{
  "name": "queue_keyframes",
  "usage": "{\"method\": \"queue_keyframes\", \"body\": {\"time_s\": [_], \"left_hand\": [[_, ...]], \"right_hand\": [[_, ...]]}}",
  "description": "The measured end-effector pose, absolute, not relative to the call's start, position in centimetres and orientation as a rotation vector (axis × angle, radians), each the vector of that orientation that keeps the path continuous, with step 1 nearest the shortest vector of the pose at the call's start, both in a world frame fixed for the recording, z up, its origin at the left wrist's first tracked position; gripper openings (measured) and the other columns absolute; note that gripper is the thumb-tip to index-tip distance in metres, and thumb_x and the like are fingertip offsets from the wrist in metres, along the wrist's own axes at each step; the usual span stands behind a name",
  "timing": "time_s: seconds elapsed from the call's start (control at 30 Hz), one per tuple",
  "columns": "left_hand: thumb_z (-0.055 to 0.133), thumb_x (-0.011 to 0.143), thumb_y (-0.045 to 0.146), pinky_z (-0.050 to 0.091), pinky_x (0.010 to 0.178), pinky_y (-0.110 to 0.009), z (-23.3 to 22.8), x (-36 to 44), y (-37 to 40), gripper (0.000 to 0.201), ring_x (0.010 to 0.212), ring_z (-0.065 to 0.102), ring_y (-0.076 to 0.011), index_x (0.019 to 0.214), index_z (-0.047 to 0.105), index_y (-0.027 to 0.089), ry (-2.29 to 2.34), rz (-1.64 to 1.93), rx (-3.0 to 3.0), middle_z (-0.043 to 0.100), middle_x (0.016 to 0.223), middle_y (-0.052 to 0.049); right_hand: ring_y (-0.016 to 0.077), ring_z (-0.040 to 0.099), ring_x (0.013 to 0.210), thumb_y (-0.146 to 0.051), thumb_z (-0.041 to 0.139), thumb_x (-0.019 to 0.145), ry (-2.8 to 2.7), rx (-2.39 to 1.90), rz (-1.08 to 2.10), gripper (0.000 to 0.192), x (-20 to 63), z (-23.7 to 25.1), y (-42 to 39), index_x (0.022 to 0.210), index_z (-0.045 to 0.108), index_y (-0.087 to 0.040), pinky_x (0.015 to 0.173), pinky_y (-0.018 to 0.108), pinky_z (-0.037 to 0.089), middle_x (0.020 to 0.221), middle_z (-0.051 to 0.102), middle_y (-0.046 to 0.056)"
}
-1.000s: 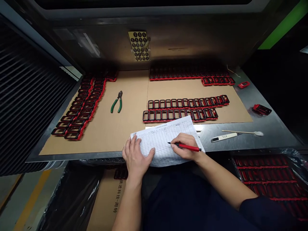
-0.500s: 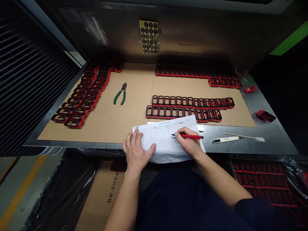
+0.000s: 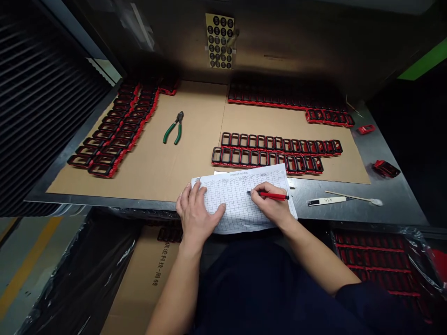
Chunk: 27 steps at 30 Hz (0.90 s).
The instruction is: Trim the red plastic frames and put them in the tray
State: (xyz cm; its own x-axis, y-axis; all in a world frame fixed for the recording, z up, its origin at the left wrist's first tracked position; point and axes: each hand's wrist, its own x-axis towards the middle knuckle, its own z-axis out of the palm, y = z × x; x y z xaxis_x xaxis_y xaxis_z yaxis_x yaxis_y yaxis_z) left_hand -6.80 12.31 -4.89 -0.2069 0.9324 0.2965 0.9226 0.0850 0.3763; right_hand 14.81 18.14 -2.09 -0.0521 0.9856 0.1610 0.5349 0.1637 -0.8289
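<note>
Nearest me, below the bench edge: a cardboard box (image 3: 150,274) with printed characters on my left and a plastic-lined bin of frames (image 3: 377,260) on my right.

At the bench edge:
- The left hand (image 3: 195,216) is flat and spread, palm down on the lower left corner of the gridded form (image 3: 237,207). It pins the form and grips nothing.
- The right hand (image 3: 270,208) is closed around a red pen (image 3: 271,196) in a writing pinch. The tip points left and touches the grid about mid-sheet.
- The form lies partly on the steel bench (image 3: 331,213). Its near edge overhangs toward me and its far edge touches the cardboard sheet (image 3: 164,167).

My read is that the step in hand is filling a cell on the form. Another entry would need the left palm kept down, because the overhanging paper can flex under the pen. It would also need the tip landing inside one small cell.

Just right of the form are a white labelled stick (image 3: 326,201) and a cotton swab (image 3: 352,197), both untouched.

Further out on the cardboard:
- Two rows of red-and-black frames (image 3: 268,151) lie just beyond the form.
- Green-handled pliers (image 3: 173,128) lie alone, centre-left.
- A double column of frames (image 3: 111,130) runs along the left edge.
- A back row of frames (image 3: 279,98) sits in shadow.

Two loose frames (image 3: 386,168) sit off the cardboard on the right. A dotted sticker sheet (image 3: 220,41) hangs on the rear wall.
</note>
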Motion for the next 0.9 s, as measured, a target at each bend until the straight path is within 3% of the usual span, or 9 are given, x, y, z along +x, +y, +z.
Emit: {"method": "queue_keyframes", "body": {"time_s": [0.23,0.5,0.9], "left_hand": [[0.066,0.079,0.053,0.023,0.118,-0.056,-4.79,-6.75,12.35,0.056,0.143,0.038,-0.0404,0.124,0.058,0.019,2.28,0.797,1.943,0.053,0.15,-0.017],[0.066,0.079,0.053,0.022,0.118,-0.056,-4.93,-6.75,12.28,0.057,0.143,0.038,-0.0407,0.124,0.058,0.018,2.278,0.807,1.95,0.052,0.15,-0.018],[0.067,0.079,0.054,0.023,0.118,-0.056,-4.93,-6.7,12.37,0.058,0.143,0.039,-0.0405,0.123,0.058,0.018,2.282,0.815,1.951,0.053,0.149,-0.018]], "right_hand": [[0.018,0.063,0.06,-0.034,0.063,0.079,-1.683,-1.488,0.782,0.016,14.81,-1.95,18.14,0.068,0.067,-0.023,0.065,0.03,0.05,0.065,0.07,0.0],[0.0151,0.055,0.05,-0.037,0.064,0.078,-1.658,-1.522,0.824,0.016,14.99,-1.87,18.15,0.071,0.068,-0.023,0.06,0.029,0.047,0.055,0.061,-0.002],[0.0154,0.054,0.05,-0.035,0.062,0.078,-1.658,-1.516,0.839,0.015,14.93,-1.72,18.19,0.068,0.065,-0.023,0.059,0.03,0.046,0.054,0.06,-0.002]]}}
